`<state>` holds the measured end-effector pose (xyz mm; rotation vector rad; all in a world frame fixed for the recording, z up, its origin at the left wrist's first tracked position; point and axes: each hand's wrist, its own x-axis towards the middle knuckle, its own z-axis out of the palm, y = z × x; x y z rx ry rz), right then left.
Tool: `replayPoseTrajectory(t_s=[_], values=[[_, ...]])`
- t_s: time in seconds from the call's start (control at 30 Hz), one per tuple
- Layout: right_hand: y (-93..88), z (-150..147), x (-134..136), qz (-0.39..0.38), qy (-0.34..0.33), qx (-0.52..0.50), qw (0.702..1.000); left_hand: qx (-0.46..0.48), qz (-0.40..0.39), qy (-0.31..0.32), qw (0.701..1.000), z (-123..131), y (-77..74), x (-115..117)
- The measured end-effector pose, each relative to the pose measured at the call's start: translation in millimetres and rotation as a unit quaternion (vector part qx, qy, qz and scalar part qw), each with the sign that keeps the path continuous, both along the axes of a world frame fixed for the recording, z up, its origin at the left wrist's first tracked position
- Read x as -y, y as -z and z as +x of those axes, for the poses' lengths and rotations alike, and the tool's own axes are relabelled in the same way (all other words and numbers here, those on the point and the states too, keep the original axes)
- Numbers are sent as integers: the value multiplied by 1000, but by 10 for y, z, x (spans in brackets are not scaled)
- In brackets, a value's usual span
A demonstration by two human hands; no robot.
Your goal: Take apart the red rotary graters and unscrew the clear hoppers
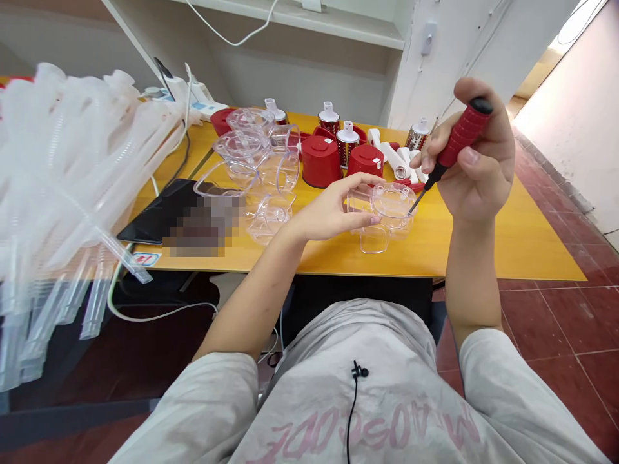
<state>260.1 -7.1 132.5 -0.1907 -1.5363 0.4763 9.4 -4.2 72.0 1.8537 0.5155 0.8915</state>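
Observation:
My right hand (pixel 478 154) is closed around a screwdriver (pixel 463 136) with a red and black handle, tilted so its thin shaft points down and left. The tip meets or nearly meets the rim of a clear plastic housing (pixel 394 201) on the table; whether it touches a screw is too small to tell. From the left, my left hand (pixel 338 209) grips this housing, thumb at the near side and fingers over the far side. More clear plastic housings (pixel 244 151) stand to the left of my left hand.
Red cups (pixel 320 161) and perforated metal drums (pixel 347 145) stand behind the housing, beside white handles (pixel 399 161). A dark tablet (pixel 159 212) lies on the yellow table (pixel 507 238). Long translucent plastic tubes (pixel 72 174) pile up at left, near white cables and a power strip (pixel 207 106).

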Motion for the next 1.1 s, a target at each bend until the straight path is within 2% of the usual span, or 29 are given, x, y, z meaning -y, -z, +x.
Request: replayPoseTrajectory(t_s=[0.1,0.27,0.37,0.47,0.73,0.9,1.0,1.03,1.1], values=[[-70,-152,173,-17,14,-33,999,-1,-3,1,1000,3,-18,8],[-122,-329,388,-3,39,-67,997,3,-1,-1,1000,2,-33,27],[-149,-298,393,5,107,-67,992,0,-8,1,1000,2,-33,28],[-177,-217,388,55,176,-72,980,-4,-11,1,1000,-1,-24,20],[-39,-136,569,55,185,-62,979,3,-11,-3,1000,8,6,8],[25,-80,438,22,187,-20,982,14,-18,-1,1000,10,20,5],[8,-48,232,58,200,-34,978,21,-20,9,1000,11,16,12],[-10,-26,153,65,192,-33,979,22,-21,11,999,11,14,16],[-57,39,-7,34,125,0,992,22,-18,7,1000,12,10,26]])
